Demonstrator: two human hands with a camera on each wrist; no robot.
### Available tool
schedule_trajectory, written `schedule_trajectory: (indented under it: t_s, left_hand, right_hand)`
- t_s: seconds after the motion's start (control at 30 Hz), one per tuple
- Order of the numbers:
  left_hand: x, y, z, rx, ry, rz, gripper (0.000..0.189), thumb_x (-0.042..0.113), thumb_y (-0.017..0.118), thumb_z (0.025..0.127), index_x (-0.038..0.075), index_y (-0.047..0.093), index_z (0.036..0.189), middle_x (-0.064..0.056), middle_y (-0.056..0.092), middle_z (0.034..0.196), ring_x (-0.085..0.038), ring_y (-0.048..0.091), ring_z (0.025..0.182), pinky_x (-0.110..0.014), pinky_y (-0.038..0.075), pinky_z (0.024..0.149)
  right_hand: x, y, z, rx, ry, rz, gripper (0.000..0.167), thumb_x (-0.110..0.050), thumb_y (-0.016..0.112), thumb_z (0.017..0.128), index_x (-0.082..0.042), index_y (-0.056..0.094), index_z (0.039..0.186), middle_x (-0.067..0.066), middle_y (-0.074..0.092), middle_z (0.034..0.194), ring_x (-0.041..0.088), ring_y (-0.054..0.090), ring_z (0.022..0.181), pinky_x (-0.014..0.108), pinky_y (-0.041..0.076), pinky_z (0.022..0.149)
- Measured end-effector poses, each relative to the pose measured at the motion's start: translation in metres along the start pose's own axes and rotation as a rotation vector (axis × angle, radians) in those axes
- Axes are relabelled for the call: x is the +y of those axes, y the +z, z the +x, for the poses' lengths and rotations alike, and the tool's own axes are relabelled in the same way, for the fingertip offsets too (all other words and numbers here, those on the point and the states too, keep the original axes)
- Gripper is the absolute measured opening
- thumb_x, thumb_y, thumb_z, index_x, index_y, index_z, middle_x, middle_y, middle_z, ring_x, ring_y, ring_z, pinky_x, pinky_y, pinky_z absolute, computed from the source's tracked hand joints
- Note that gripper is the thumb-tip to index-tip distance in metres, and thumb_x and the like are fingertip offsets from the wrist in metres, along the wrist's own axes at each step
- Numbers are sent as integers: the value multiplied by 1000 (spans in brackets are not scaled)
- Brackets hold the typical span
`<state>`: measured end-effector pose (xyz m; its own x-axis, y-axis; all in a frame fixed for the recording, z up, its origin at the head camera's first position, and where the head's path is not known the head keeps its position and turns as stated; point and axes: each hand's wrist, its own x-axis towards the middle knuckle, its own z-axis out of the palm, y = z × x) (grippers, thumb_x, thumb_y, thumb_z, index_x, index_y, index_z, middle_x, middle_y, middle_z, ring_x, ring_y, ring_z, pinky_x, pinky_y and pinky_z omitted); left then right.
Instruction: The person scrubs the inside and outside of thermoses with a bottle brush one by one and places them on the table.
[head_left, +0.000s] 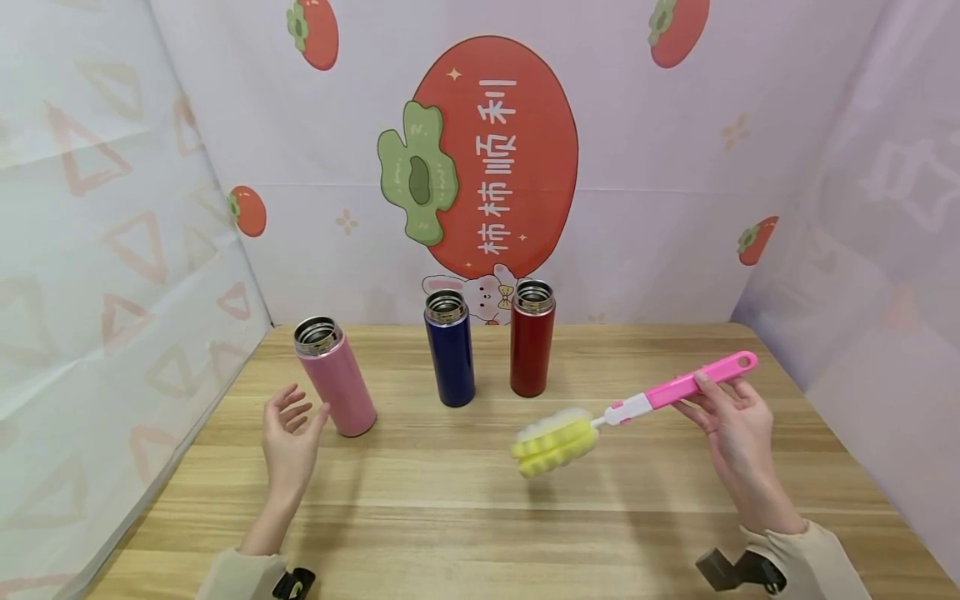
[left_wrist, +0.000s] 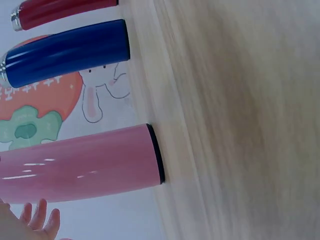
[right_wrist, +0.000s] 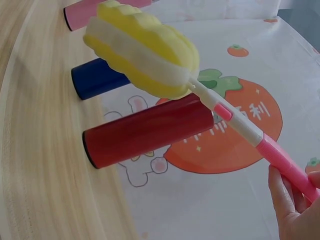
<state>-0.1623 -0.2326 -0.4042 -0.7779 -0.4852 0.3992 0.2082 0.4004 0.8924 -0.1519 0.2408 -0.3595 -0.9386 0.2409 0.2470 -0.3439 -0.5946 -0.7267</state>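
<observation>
My right hand [head_left: 738,421] grips the pink handle of a bottle brush [head_left: 697,382], whose yellow and white sponge head [right_wrist: 145,50] points left and hangs over the table. Beside the pink bottle [head_left: 337,379], my left hand [head_left: 292,442] has its fingers loosely bent and holds nothing; whether the thumb touches the bottle I cannot tell. The pink bottle stands lidless at the left. Further back stand a blue bottle [head_left: 452,350] and a red bottle [head_left: 531,342], both upright with open metal mouths. In the right wrist view the sponge head partly covers the blue bottle.
The wooden table [head_left: 420,533] has a white printed cloth [head_left: 637,250] behind it and more cloth along both sides. Each sleeve carries a dark wrist device, such as the one at the right [head_left: 742,571].
</observation>
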Motion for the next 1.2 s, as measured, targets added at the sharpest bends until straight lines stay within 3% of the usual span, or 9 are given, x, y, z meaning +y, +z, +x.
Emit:
schedule_trajectory:
  t_s: [0.17,0.47,0.77,0.9,1.0,1.2]
  left_hand:
    - [7,1,-8,-48,43,-12,39,2,63,79,-3,48,115,-11,54,105,-12,53,89,-16,42,77]
    - [21,16,-15,-227,100,-135,33,-5,60,79,-5,51,111,-16,54,100,-14,54,90,-16,43,78]
    - [27,42,-13,-354,93,-229,35,-5,59,80,-9,46,113,-4,50,101,-6,53,88,-16,44,77]
    - [43,51,-14,-385,48,-199,37,-6,58,80,-9,45,115,-13,51,107,-15,54,91,-17,44,75]
    - [45,60,-12,-398,23,-192,38,-5,59,80,-9,46,116,-19,51,110,-26,54,95,-20,44,78]
    - [31,83,-4,-411,24,-200,36,-3,60,80,-5,48,114,-19,53,109,-33,54,95,-29,44,81]
  right_hand:
    - [0,0,0,-1,4,7,9,8,49,85,3,54,91,14,66,78,20,65,69,33,50,66]
    - [-2,-1,2,6,16,17,10,8,50,84,3,54,91,14,66,79,20,65,70,33,50,67]
    - [-2,-1,2,4,13,27,10,8,49,85,3,54,92,14,66,79,21,65,70,34,50,67]
    - [-3,-2,3,1,7,46,10,9,49,85,4,54,92,15,65,79,21,64,69,35,50,66]
    - [-3,-2,3,-1,7,52,10,9,49,85,4,54,92,15,65,78,21,64,68,34,51,66]
    - [-4,-5,3,10,14,51,10,8,49,85,4,55,91,15,65,77,21,65,68,34,50,66]
